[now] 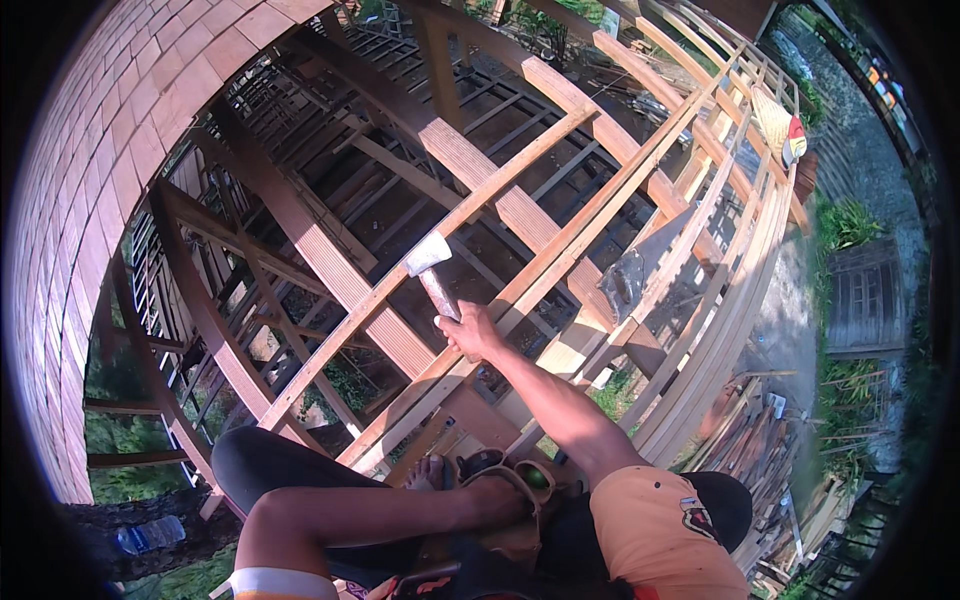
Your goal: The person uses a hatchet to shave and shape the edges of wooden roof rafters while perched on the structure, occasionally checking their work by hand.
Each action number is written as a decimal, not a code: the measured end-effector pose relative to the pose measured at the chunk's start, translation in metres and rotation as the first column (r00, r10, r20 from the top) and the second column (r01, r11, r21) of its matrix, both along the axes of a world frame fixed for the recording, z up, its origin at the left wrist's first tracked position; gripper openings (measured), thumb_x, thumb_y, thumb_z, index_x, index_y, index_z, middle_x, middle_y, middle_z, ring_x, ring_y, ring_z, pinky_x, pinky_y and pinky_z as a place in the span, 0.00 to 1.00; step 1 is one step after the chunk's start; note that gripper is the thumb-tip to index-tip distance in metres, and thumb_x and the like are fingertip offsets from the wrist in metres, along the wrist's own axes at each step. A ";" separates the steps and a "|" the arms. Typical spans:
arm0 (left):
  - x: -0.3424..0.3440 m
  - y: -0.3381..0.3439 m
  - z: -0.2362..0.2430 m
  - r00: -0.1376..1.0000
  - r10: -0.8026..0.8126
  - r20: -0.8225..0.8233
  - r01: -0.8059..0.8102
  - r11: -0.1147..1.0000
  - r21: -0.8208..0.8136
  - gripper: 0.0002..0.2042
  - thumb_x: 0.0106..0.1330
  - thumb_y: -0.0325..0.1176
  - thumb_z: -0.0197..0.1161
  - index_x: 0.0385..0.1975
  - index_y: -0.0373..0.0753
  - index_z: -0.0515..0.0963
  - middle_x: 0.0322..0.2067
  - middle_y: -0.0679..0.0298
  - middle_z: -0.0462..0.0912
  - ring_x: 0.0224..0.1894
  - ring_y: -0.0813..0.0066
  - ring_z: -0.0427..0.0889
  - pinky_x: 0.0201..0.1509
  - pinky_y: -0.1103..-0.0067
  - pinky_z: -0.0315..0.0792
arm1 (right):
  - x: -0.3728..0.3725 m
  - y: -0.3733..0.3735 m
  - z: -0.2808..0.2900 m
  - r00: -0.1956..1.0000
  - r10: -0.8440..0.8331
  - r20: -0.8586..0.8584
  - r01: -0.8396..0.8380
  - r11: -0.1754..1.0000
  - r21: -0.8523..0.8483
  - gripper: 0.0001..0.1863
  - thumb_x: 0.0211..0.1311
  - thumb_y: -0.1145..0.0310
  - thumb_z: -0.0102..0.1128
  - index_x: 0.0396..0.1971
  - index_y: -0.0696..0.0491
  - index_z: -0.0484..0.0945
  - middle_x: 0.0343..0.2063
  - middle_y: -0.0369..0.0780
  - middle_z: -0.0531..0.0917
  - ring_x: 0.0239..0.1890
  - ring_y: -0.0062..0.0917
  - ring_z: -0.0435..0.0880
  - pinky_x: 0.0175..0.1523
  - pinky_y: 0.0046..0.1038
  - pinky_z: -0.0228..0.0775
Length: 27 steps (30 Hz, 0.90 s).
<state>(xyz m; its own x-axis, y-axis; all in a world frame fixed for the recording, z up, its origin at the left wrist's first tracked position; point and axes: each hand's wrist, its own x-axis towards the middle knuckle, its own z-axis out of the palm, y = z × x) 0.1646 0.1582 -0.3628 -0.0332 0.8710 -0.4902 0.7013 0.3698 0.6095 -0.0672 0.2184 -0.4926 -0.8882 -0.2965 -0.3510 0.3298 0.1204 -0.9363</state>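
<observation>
My right hand (472, 332) is wrapped round the handle of a hatchet (430, 268), out ahead of me over the roof frame. Its pale, flared metal head overlaps a thin wooden batten (350, 322); whether the two touch I cannot tell. My left forearm crosses my lap, and my left hand (495, 500) reaches into a brown tool pouch (541, 508) at my waist. The fingers of that hand are hidden inside. Something round and green (537, 477) shows at the pouch's opening. A bare foot (430, 470) rests on the timbers just beyond.
Thick rafters (310, 240) slope under the battens, with deep gaps between them down to the floor below. Wooden shingles (150, 90) cover the roof at left. What looks like a handsaw (660, 248) lies on the right. Long strips (720, 330) and a plastic bottle (150, 535) are nearby.
</observation>
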 end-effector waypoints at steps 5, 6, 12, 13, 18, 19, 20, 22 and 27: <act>-0.070 -0.047 0.090 0.963 0.098 0.252 -0.105 0.994 0.016 0.10 0.70 0.33 0.61 0.43 0.34 0.83 0.36 0.49 0.88 0.37 0.49 0.90 0.43 0.60 0.82 | 0.014 0.018 0.034 0.990 -0.091 -0.105 0.098 0.993 0.067 0.13 0.70 0.62 0.68 0.40 0.58 0.79 0.23 0.34 0.83 0.21 0.16 0.81 0.25 0.24 0.78; -0.087 -0.061 0.104 0.979 0.069 0.190 -0.085 0.993 0.077 0.10 0.73 0.34 0.60 0.42 0.34 0.80 0.34 0.49 0.87 0.39 0.46 0.88 0.43 0.57 0.80 | 0.014 0.018 0.066 0.991 -0.109 -0.072 0.114 0.991 0.072 0.13 0.70 0.63 0.68 0.39 0.58 0.78 0.24 0.35 0.82 0.22 0.15 0.80 0.26 0.24 0.78; -0.192 -0.106 0.167 0.686 0.687 0.241 -0.707 0.549 0.446 0.18 0.79 0.43 0.60 0.40 0.30 0.77 0.28 0.41 0.82 0.37 0.41 0.86 0.41 0.55 0.74 | -0.012 0.110 0.238 0.958 -0.100 -0.268 0.192 0.919 0.344 0.16 0.72 0.63 0.66 0.51 0.58 0.80 0.22 0.31 0.78 0.20 0.13 0.76 0.28 0.22 0.75; -0.202 -0.109 0.159 0.633 0.704 0.323 -0.706 0.353 0.613 0.22 0.79 0.49 0.59 0.33 0.33 0.73 0.20 0.54 0.73 0.25 0.67 0.71 0.32 0.64 0.68 | -0.020 0.121 0.267 0.946 -0.038 -0.323 0.190 0.870 0.455 0.17 0.72 0.61 0.65 0.49 0.59 0.81 0.19 0.31 0.78 0.19 0.14 0.77 0.28 0.22 0.74; -0.242 -0.118 0.165 0.332 0.900 0.283 -0.829 0.136 0.542 0.17 0.77 0.41 0.52 0.38 0.30 0.75 0.28 0.42 0.82 0.35 0.44 0.84 0.44 0.56 0.74 | -0.024 0.165 0.392 0.889 0.256 -0.381 0.222 0.485 0.846 0.16 0.69 0.62 0.63 0.46 0.60 0.82 0.18 0.35 0.80 0.19 0.16 0.80 0.28 0.25 0.73; -0.250 -0.116 0.157 0.356 0.878 0.319 -0.820 0.130 0.558 0.17 0.76 0.41 0.51 0.38 0.30 0.76 0.28 0.42 0.82 0.35 0.45 0.84 0.45 0.56 0.74 | -0.019 0.171 0.403 0.903 0.207 -0.376 0.223 0.523 0.823 0.16 0.70 0.61 0.64 0.45 0.60 0.81 0.19 0.34 0.80 0.19 0.15 0.79 0.27 0.23 0.72; -0.259 -0.115 0.143 0.375 0.860 0.346 -0.808 0.120 0.577 0.16 0.75 0.40 0.49 0.39 0.30 0.76 0.29 0.43 0.82 0.35 0.46 0.84 0.46 0.56 0.74 | -0.009 0.169 0.408 0.912 0.165 -0.376 0.224 0.568 0.792 0.16 0.71 0.61 0.64 0.44 0.60 0.81 0.19 0.33 0.80 0.19 0.15 0.78 0.27 0.22 0.72; -0.266 -0.116 0.133 0.407 0.818 0.406 -0.810 0.119 0.574 0.14 0.75 0.37 0.48 0.40 0.31 0.75 0.27 0.53 0.77 0.34 0.65 0.79 0.43 0.66 0.73 | 0.012 0.173 0.399 0.927 0.070 -0.369 0.229 0.674 0.702 0.15 0.72 0.61 0.65 0.43 0.59 0.80 0.21 0.33 0.80 0.19 0.14 0.76 0.26 0.21 0.70; -0.285 -0.086 0.076 0.415 0.777 0.474 -0.855 0.155 0.494 0.02 0.74 0.24 0.64 0.40 0.33 0.79 0.33 0.63 0.83 0.42 0.77 0.82 0.49 0.73 0.76 | 0.043 0.211 0.325 0.929 -0.127 -0.347 0.299 0.809 0.506 0.17 0.69 0.59 0.69 0.44 0.58 0.83 0.20 0.32 0.79 0.20 0.14 0.78 0.27 0.22 0.70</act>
